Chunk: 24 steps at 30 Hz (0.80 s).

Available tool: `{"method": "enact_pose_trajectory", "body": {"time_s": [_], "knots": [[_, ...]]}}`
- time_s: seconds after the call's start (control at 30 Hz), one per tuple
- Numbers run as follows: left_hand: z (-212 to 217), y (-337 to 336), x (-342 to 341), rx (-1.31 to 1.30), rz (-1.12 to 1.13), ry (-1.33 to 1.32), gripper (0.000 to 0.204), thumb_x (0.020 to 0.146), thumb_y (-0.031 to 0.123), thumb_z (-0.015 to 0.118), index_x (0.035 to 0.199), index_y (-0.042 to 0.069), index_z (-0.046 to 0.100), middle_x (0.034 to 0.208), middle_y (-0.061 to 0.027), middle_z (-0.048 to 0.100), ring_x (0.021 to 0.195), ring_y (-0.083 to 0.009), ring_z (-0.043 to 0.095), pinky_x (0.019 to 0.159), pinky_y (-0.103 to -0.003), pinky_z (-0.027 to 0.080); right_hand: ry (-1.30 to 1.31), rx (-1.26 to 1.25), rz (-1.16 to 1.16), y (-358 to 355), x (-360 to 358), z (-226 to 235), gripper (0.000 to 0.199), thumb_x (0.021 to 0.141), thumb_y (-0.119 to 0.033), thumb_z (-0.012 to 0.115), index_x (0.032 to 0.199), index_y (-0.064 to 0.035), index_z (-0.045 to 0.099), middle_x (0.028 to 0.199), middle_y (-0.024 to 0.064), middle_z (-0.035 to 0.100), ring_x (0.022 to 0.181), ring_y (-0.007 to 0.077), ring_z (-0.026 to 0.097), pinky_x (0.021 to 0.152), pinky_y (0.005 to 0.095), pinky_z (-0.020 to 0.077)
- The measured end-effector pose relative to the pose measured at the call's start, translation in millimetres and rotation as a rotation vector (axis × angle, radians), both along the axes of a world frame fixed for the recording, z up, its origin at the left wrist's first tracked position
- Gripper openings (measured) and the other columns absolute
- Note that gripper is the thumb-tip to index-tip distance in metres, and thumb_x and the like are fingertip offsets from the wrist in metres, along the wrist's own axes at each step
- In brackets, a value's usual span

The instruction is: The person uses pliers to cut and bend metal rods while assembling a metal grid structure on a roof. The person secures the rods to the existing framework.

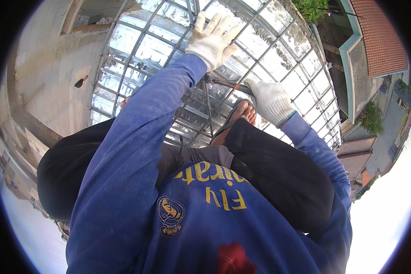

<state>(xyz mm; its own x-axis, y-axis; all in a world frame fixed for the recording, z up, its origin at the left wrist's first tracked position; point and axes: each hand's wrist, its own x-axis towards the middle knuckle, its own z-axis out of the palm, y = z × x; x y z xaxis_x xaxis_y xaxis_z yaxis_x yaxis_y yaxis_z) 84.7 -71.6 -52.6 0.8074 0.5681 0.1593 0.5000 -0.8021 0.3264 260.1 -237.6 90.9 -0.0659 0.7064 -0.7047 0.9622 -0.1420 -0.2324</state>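
Note:
My left hand (211,41), in a white knit glove, lies palm down with its fingers spread on the grid of steel rebar (141,37). To the right, my right hand (270,100), in a similar glove, is closed around a thin dark bar-like tool (230,85) with an orange-red band. The tool points left toward a spot where several bars meet below my left wrist. Its exact kind cannot be made out, since the glove hides part of it. My sandalled foot (244,113) rests on the grid just beside my right hand.
Shiny metal decking (269,59) lies under the rebar, with crumbs of concrete on it. A pale block wall (50,64) with a window opening stands at left. Beyond the slab's right edge, tiled roofs (379,36) and greenery (372,118) appear lower down.

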Motion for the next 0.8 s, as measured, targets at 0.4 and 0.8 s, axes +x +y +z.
{"method": "enact_pose_trajectory", "body": {"time_s": [0.4,0.8], "knots": [[-6.7,7.2,-6.0,-0.047,-0.030,-0.095,0.056,0.111,0.050,0.060,0.162,0.027,0.057,0.168,-0.0086,0.055,0.160,-0.0332,0.045,0.136,-0.062,0.014,0.922,-0.892,-1.134,-12.9,-6.9,9.1,0.050,0.093,-0.029,0.091,0.127,-0.0021,0.065,0.078,-0.0006,0.064,0.063,0.0086,0.067,0.048,0.0246,0.0493],[-14.6,4.4,-11.7,-0.179,-0.001,-0.235,0.046,0.111,0.040,0.063,0.153,0.022,0.063,0.164,-0.0075,0.058,0.159,-0.0314,0.045,0.137,-0.056,0.019,-0.100,0.178,0.212,28.4,-16.3,50.9,0.047,0.093,-0.032,0.084,0.124,-0.0032,0.064,0.095,0.0174,0.073,0.090,0.0392,0.076,0.075,0.0521,0.0586]]}}
